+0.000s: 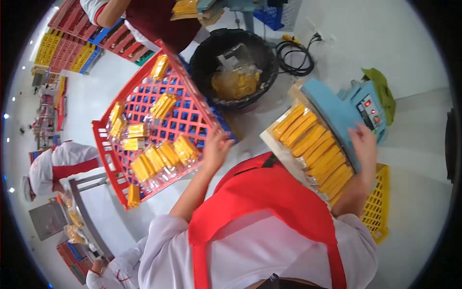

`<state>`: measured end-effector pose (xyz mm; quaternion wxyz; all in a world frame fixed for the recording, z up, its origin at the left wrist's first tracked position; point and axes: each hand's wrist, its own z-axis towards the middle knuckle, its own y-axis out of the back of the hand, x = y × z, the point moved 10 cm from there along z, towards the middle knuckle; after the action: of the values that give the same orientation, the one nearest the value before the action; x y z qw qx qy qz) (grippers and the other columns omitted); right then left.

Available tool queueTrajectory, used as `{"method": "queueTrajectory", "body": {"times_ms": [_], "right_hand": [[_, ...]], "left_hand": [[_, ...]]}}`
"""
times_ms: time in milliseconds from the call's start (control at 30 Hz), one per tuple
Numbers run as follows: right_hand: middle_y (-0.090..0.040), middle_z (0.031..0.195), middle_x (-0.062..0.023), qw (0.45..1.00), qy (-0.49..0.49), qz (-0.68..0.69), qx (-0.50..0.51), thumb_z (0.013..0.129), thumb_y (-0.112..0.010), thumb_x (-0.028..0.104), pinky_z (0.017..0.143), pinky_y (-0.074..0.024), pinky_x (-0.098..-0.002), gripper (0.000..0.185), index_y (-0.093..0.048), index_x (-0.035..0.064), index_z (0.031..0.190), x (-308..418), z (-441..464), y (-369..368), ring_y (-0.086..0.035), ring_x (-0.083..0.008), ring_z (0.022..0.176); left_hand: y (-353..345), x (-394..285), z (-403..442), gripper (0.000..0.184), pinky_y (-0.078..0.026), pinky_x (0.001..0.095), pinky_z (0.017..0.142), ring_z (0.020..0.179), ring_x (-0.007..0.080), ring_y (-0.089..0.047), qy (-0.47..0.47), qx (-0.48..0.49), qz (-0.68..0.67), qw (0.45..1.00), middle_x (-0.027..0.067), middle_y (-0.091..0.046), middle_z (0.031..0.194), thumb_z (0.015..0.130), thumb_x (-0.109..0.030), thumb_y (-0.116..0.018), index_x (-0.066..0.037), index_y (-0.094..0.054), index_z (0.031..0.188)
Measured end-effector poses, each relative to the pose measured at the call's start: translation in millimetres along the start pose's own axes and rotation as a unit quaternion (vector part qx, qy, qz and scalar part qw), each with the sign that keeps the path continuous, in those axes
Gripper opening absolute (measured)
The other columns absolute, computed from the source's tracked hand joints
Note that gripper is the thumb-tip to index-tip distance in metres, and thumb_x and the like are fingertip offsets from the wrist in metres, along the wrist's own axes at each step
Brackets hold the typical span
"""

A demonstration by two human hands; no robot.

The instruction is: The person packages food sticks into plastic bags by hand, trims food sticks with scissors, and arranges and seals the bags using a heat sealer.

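My left hand [217, 148] is at the near right edge of a red plastic crate [113, 168], its fingers loosely bent and apart, with nothing visible in them. Inside the crate lie several clear packs of yellow sticks [168, 154]. On my right, a light-blue sealing machine [332, 111] has a long bar above a tray with a row of yellow stick packs [313, 144], their clear ends toward me. My right hand [363, 144] rests by the outer side of that bar, fingers extended, holding nothing I can see.
Beyond the crate stands a black tub [197, 72] with clear film and yellow pieces inside. A coiled black cable [303, 62] lies by the wall. A yellow crate [378, 207] is below the machine. Co-workers [67, 166] and stacked crates [62, 53] are to the left.
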<state>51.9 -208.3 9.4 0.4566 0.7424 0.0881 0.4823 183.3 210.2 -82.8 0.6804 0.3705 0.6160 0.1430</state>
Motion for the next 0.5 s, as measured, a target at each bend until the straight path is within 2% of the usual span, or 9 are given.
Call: {"method": "queueTrajectory", "body": {"times_ms": [33,100,200,267,300,333,367,433,500], "right_hand": [[-0.055,0.069,-0.0050,1.000,0.018,-0.007,0.018,0.078,-0.059,0.026,0.059,-0.0397,-0.0239,0.037,-0.055,-0.0031,0.101,24.9,5.1,-8.8,-0.048,-0.0100,0.063],[-0.059,0.071,-0.0157,0.996,0.079,-0.049,0.001,0.078,-0.055,0.035,0.066,-0.0433,-0.0324,0.039,-0.059,-0.0014,0.091,52.4,19.6,-18.2,-0.057,-0.0260,0.069],[-0.057,0.068,-0.0165,0.996,0.031,-0.069,0.048,0.081,-0.049,0.038,0.065,-0.0416,-0.0355,0.042,-0.058,-0.0027,0.077,76.6,34.5,-25.9,-0.054,-0.0313,0.068],[-0.054,0.064,-0.0167,0.988,0.145,0.046,-0.016,0.084,-0.043,0.038,0.064,-0.0389,-0.0378,0.046,-0.055,-0.0024,0.065,100.2,40.8,-21.2,-0.053,-0.0314,0.068],[-0.057,0.084,-0.0189,0.990,0.143,0.010,0.007,0.083,-0.049,0.031,0.077,-0.0388,-0.0364,0.033,-0.058,-0.0008,0.082,95.8,47.7,-25.5,-0.052,-0.0316,0.089],[-0.053,0.098,-0.0198,0.973,0.228,-0.025,-0.034,0.081,-0.053,0.025,0.085,-0.0355,-0.0358,0.028,-0.055,0.0006,0.095,107.2,44.8,-22.2,-0.046,-0.0314,0.100],[-0.049,0.112,-0.0207,0.945,0.314,-0.049,-0.073,0.079,-0.056,0.019,0.092,-0.0322,-0.0352,0.034,-0.052,0.0020,0.107,118.3,34.0,-23.9,-0.041,-0.0313,0.111],[-0.030,0.132,-0.0190,0.965,0.261,0.002,-0.004,0.074,-0.060,0.010,0.100,-0.0231,-0.0355,0.055,-0.038,0.0055,0.124,112.6,32.6,-33.6,-0.028,-0.0309,0.122],[-0.031,0.131,-0.0188,0.977,0.215,0.005,0.006,0.077,-0.058,0.015,0.098,-0.0248,-0.0356,0.051,-0.040,0.0063,0.124,92.2,35.9,-40.1,-0.030,-0.0290,0.121]], "left_hand": [[9.8,22.2,-8.6,0.017,-0.035,0.0364,0.088,0.107,0.0332,-0.044,0.028,-0.025,0.020,0.999,0.0224,-0.046,0.116,0.073,-0.016,-0.061,-0.002,-0.063,0.084],[22.9,65.6,-21.2,0.026,-0.037,0.0360,0.086,0.101,0.0314,-0.048,0.085,-0.041,0.002,0.996,0.0214,-0.052,0.106,0.082,-0.023,-0.050,0.001,-0.062,0.085],[44.2,78.8,-35.2,0.031,-0.040,0.0335,0.074,0.075,0.0257,-0.053,0.228,-0.085,-0.111,0.964,0.0146,-0.054,0.072,0.086,-0.021,-0.044,0.006,-0.057,0.079],[45.1,93.6,-28.6,0.021,-0.040,0.0361,0.076,0.081,0.0284,-0.052,0.207,-0.062,-0.054,0.975,0.0172,-0.053,0.079,0.081,-0.014,-0.050,0.005,-0.055,0.085],[57.0,71.7,-21.7,0.021,-0.039,0.0377,0.078,0.086,0.0303,-0.051,0.109,-0.127,0.040,0.985,0.0191,-0.052,0.086,0.076,-0.011,-0.054,0.004,-0.054,0.090],[65.6,46.4,-17.9,0.027,-0.039,0.0392,0.080,0.090,0.0323,-0.049,0.017,-0.189,0.144,0.971,0.0210,-0.050,0.092,0.071,-0.008,-0.058,0.004,-0.053,0.096],[68.8,43.8,-16.1,0.034,-0.038,0.0404,0.081,0.094,0.0343,-0.047,0.010,-0.214,0.186,0.959,0.0228,-0.048,0.099,0.067,-0.006,-0.060,0.003,-0.051,0.099],[74.9,55.3,-13.4,0.039,-0.037,0.0412,0.084,0.097,0.0369,-0.045,0.047,-0.211,0.204,0.955,0.0250,-0.045,0.108,0.064,-0.008,-0.063,0.000,-0.052,0.101],[91.7,101.4,-18.3,0.037,-0.037,0.0408,0.085,0.097,0.0374,-0.045,0.104,-0.198,0.182,0.957,0.0254,-0.044,0.111,0.066,-0.012,-0.063,-0.002,-0.053,0.101]]}}
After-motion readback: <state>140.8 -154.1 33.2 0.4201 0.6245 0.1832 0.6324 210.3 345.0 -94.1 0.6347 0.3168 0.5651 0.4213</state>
